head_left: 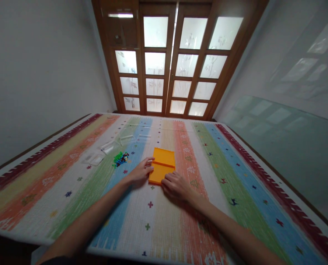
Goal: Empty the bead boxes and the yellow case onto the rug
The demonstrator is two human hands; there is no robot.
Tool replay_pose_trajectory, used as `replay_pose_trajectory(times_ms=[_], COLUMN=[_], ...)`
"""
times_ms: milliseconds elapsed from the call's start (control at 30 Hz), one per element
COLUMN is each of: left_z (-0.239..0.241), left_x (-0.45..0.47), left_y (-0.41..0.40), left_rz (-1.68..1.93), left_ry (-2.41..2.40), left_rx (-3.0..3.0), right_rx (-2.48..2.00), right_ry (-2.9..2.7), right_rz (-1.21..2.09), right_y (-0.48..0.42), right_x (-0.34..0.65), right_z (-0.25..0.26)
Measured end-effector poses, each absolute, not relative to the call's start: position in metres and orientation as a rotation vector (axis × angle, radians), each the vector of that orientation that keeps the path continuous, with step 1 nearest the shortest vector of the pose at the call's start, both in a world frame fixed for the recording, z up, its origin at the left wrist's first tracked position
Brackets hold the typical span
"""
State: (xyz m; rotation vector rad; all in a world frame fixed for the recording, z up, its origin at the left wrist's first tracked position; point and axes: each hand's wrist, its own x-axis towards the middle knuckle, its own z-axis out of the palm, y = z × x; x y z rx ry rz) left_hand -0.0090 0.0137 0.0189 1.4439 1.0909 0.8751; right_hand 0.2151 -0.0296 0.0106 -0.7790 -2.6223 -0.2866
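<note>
An orange flat case (162, 165) lies open on the striped cloth (208, 191) at the middle of the table. My left hand (140, 172) rests at its left edge, fingers stretched and touching the case. My right hand (175, 186) lies at its near right corner, fingers curled onto the edge. A small heap of green, blue and dark little pieces (120, 159) sits on the cloth to the left of the case.
Several clear plastic trays or lids (110, 146) lie at the back left of the table. A wooden glazed door (169, 62) stands behind the table. White walls close in on both sides.
</note>
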Motion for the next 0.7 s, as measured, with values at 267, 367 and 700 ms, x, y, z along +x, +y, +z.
replay_pose_trajectory(times_ms=[267, 367, 700], left_z=[0.016, 0.014, -0.005], left_x=[-0.050, -0.091, -0.128], left_y=[0.012, 0.016, 0.039], left_rz=[1.106, 1.125, 0.719], left_ry=[1.528, 1.795, 2.099], left_rx=[1.989, 2.212, 2.205], right_rx=[-0.861, -0.895, -0.945], right_ry=[-2.603, -2.592, -2.580], right_rz=[-0.188, -0.199, -0.147], right_y=[-0.023, -0.016, 0.001], right_x=[0.215, 0.216, 0.220], right_z=[0.006, 0.005, 0.010])
